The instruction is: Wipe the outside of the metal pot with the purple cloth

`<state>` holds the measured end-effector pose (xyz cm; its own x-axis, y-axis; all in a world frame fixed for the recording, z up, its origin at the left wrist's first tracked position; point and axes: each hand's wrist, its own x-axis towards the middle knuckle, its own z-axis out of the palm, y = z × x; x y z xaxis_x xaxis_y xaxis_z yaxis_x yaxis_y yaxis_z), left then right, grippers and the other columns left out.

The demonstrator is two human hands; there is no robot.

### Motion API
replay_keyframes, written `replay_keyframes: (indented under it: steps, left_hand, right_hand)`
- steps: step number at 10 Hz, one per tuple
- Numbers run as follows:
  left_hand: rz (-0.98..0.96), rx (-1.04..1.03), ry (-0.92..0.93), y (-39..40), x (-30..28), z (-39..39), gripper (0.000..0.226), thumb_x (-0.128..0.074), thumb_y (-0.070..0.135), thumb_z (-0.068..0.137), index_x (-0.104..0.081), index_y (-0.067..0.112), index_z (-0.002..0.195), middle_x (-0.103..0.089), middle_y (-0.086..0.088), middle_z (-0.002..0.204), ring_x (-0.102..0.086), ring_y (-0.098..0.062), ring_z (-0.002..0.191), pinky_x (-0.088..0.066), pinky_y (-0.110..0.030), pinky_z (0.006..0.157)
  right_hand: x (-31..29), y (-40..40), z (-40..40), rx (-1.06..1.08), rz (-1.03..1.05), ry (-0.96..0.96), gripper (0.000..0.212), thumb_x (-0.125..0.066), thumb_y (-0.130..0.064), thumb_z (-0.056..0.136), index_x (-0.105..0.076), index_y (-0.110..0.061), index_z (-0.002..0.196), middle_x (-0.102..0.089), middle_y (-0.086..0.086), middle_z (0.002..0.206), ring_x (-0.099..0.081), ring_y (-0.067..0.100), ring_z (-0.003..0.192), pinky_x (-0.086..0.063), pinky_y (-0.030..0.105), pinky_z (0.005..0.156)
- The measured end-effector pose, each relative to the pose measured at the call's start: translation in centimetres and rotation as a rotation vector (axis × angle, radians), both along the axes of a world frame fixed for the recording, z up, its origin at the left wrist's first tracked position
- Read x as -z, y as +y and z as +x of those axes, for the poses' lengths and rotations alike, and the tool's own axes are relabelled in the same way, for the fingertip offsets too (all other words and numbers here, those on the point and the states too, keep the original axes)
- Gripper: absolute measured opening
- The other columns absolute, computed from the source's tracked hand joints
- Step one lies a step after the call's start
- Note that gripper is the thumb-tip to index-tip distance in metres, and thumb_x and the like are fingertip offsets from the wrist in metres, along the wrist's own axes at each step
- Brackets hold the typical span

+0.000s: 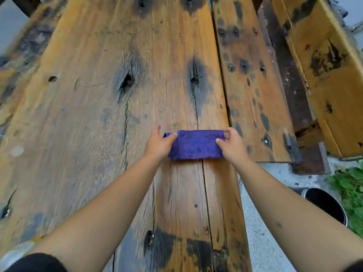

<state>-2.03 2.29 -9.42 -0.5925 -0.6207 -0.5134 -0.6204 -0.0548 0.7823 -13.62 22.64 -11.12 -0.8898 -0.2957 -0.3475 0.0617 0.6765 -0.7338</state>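
A folded purple cloth [196, 145] lies on the wooden plank table [98, 114], near its right side. My left hand [159, 145] pinches the cloth's left end between thumb and fingers. My right hand [231, 144] pinches its right end the same way. Both forearms reach forward over the planks. A dark round metal pot [327, 205] stands on the ground to the lower right, below the table's edge, partly hidden behind my right forearm.
The table is made of worn, stained planks with cracks, knots and nail holes. A separate wooden bench [324, 75] runs along the right. Concrete ground [261, 242] and green plants [351, 193] lie beyond the right edge. A pale plastic item [17, 250] sits at the lower left.
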Motion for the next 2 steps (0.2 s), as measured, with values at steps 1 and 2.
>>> replay_keyframes:
  steps: [1, 2]
  left_hand:
    - [-0.157, 0.12, -0.059, -1.4, 0.0, 0.7, 0.086, -0.062, 0.05, 0.088, -0.016, 0.026, 0.156, -0.02, -0.007, 0.163, -0.025, -0.026, 0.147, -0.023, -0.039, 0.116]
    - [-0.294, 0.274, -0.069, -1.8, -0.9, 1.8, 0.085, -0.059, 0.053, 0.089, -0.013, 0.031, 0.156, -0.007, -0.01, 0.165, -0.017, -0.024, 0.149, -0.02, -0.037, 0.114]
  right_hand:
    - [1.6, 0.9, -0.3, -0.218, 0.297, 0.074, 0.085, -0.068, -0.034, 0.086, -0.019, -0.014, 0.153, -0.023, 0.011, 0.16, -0.03, 0.031, 0.142, -0.03, 0.04, 0.111]
    - [1.9, 1.3, -0.1, -0.311, 0.356, 0.153, 0.092, -0.065, -0.048, 0.085, -0.012, -0.019, 0.154, -0.005, 0.009, 0.164, -0.02, 0.034, 0.146, -0.026, 0.047, 0.113]
